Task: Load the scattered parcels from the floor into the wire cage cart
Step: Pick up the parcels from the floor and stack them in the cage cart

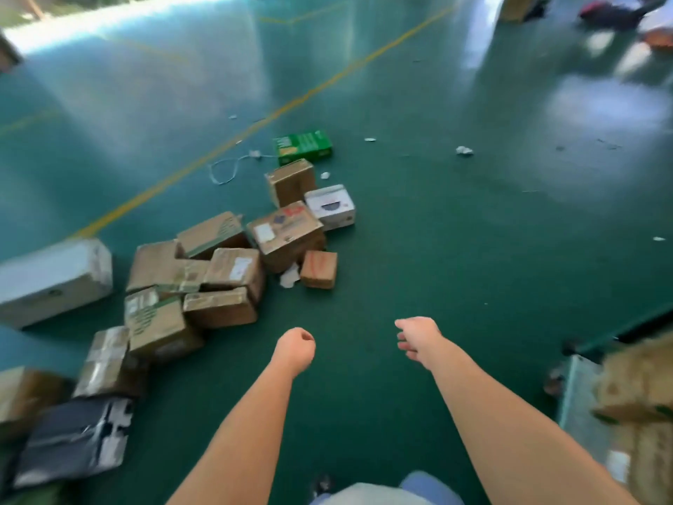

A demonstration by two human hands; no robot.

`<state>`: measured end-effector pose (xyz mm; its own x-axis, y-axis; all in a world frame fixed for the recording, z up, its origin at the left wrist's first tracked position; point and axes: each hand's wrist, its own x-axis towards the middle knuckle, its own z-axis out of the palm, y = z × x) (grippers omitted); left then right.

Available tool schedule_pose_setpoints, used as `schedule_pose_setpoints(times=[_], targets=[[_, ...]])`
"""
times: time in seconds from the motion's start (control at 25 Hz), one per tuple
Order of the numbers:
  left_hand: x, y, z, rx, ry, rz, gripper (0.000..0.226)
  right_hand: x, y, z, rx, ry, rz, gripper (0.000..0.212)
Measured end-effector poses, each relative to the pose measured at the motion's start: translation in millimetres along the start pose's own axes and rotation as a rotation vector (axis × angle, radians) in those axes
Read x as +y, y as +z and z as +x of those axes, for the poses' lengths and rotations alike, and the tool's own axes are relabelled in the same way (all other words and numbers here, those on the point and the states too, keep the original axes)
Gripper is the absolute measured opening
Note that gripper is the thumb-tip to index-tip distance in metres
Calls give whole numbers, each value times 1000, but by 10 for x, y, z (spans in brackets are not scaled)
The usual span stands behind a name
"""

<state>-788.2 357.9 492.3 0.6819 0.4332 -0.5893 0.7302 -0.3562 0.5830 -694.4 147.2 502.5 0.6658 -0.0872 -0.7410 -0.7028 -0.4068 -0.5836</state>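
Several brown cardboard parcels (233, 267) lie in a heap on the green floor (455, 249), left of centre. A small reddish-brown box (318, 269) sits at the heap's right edge, a white box (330, 206) and a green box (302, 146) farther off. My left hand (295, 349) hangs above bare floor with its fingers curled, holding nothing. My right hand (418, 337) is stretched forward with loosely bent fingers, also holding nothing. Both hands are short of the heap. At the right edge, part of the cart (579, 388) shows with cardboard parcels (637, 391) in it.
A long grey-white parcel (54, 280) lies at the left. A dark plastic-wrapped parcel (76, 439) and taped boxes (107, 362) lie at bottom left. A white cord (225, 169), paper scraps (464, 151) and a yellow floor line (291, 103) lie beyond.
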Motion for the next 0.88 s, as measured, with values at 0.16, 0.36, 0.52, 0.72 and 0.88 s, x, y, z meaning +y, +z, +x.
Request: schedule_pose_setpoints(times=[0.16,0.36,0.52,0.72,0.88], targets=[[-400,-535,362,69,-125,-66,16,-388,751,131,-94,8,-115,22],[-301,-820,855,91,-229,-102,19,-957,1282,579,-173,34,-177,28],[-128,-1226,1168,152,-310,-161,20,-1615,1680,912,-245,4,-240,30],[-175,-1798,1616,220,-370,-266,18,-2292,2428,1038,-323,-30,-351,34],[-469,-2254,2208,210,-418,-320,17,-2668,3267,1265,-349,-39,-436,34]])
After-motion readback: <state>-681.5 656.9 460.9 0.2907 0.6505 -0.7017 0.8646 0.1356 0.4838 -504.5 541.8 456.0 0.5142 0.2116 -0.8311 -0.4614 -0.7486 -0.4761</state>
